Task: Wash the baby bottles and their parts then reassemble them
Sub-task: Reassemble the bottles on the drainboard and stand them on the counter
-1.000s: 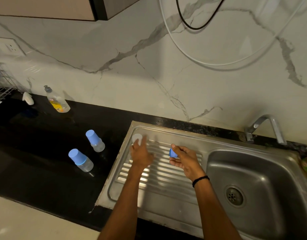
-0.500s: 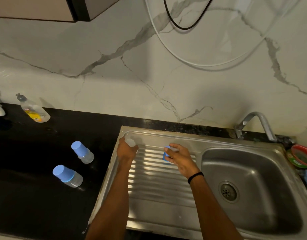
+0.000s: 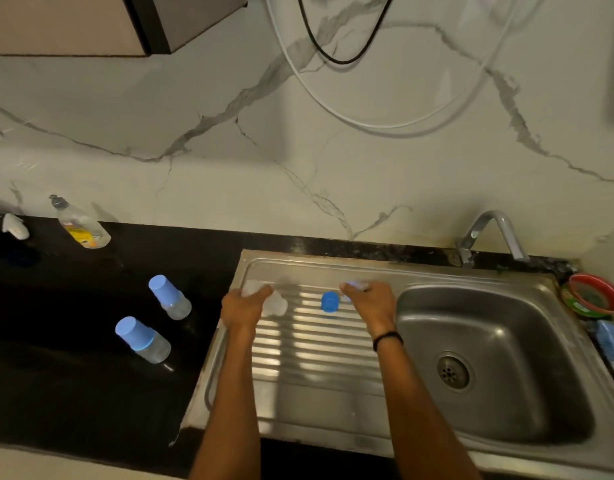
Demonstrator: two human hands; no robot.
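- Over at the steel sink (image 3: 333, 403), both of the person's hands were stretched out above the ribbed draining board, near its far edge.
- The left hand (image 3: 243, 308) was closed around a small pale, see-through part (image 3: 250, 288) that poked out above the fingers; what kind of part it was, I could not tell.
- Another clear piece (image 3: 277, 304) lay on the draining board, touching the left hand on its right side.
- The right hand (image 3: 371, 301) pinched a small pale-blue-and-clear piece (image 3: 355, 285) at its fingertips, blurred so that I could not make out its shape.
- A blue ring-shaped cap (image 3: 329, 302) sat on the ridges just to the left of the right hand, apart from the fingers.
- A black band (image 3: 387, 338) circled the right wrist.
- On the black counter (image 3: 56, 375) left of the sink stood two clear baby bottles with blue caps on: the nearer bottle (image 3: 142, 339) and the farther bottle (image 3: 169, 296), close to each other.
- A dish-soap bottle (image 3: 79, 225) stood by the marble wall at the back of the counter, with a small white object (image 3: 15, 226) to its left.
- The tap (image 3: 489, 233) arched over the basin, and a red-rimmed bowl (image 3: 594, 295) sat at the sink's far right corner.
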